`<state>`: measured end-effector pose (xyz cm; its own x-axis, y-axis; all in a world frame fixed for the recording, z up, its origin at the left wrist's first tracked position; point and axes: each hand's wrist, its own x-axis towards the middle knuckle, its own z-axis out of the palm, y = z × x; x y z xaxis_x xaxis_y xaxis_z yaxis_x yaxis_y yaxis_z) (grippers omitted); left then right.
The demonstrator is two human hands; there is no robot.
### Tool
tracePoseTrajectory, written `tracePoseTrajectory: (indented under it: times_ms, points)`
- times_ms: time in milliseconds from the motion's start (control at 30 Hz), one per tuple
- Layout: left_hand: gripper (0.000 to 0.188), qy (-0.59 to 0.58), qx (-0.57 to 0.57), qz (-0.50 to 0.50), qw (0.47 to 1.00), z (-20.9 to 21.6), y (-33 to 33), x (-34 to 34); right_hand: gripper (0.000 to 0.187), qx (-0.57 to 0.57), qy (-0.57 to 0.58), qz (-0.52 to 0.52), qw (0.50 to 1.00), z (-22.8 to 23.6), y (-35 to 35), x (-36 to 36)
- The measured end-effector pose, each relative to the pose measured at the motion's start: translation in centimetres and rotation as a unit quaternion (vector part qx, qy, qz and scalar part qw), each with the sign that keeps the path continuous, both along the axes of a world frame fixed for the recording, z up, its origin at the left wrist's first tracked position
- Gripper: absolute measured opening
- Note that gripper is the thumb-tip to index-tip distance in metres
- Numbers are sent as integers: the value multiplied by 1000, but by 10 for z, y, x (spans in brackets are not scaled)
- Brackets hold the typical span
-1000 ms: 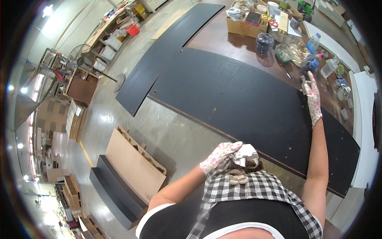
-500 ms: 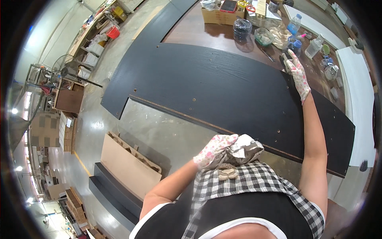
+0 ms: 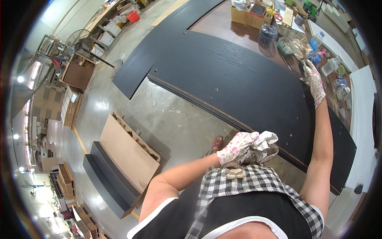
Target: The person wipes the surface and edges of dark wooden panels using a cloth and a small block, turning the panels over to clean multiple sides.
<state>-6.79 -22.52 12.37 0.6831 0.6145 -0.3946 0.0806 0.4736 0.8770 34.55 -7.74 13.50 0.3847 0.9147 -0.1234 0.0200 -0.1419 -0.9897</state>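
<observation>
My left hand (image 3: 238, 148), in a white glove with pink flowers, is closed on a crumpled grey-and-white rag (image 3: 267, 144) in front of my checked apron. Beneath my hands lies a large black wooden panel (image 3: 223, 71) with small drilled holes and a notched outline. My right hand (image 3: 316, 85), gloved alike, reaches over its far right part to the brown tabletop. Its fingers are stretched out beside a blue-capped bottle (image 3: 316, 59); their tips look soiled. Nearby lie a crumpled beige cloth (image 3: 301, 48) and a thin dark tool (image 3: 287, 63).
A cardboard box (image 3: 248, 19), a clear ribbed jar (image 3: 267, 34) and several bottles stand at the far right. Left on the floor are dark boards (image 3: 105, 175) and a cardboard-faced stack (image 3: 127, 149). A fan (image 3: 81, 42) stands beyond, and white boards (image 3: 364, 99) edge the right side.
The view has swung, shifting the panel and table up and to the right. My left hand keeps the rag; my right hand remains stretched out near the blue-capped bottle.
</observation>
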Motion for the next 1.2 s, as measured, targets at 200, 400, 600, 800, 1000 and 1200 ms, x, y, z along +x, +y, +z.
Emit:
tracePoseTrajectory:
  times_ms: [200,400,600,800,1000,1200]
  points:
    - [36,-65,-52,37,996,-23,-9,0,40,-42,32,-29,998,11,-4,5]
    - [66,-114,-52,43,991,-38,-17,4,39,29,96,-21,995,32,-9,11]
    - [45,-21,291,-208,934,14,27,7,42,52,34,19,998,81,-13,29]
    - [18,-166,55,-131,976,19,33,32,49,177,-161,-9,971,116,-39,36]
    - [25,-187,-54,-52,980,43,36,39,42,303,-352,-12,885,166,-81,-28]
    - [42,-201,-211,-194,937,26,68,77,54,313,-305,-243,866,218,-153,-146]
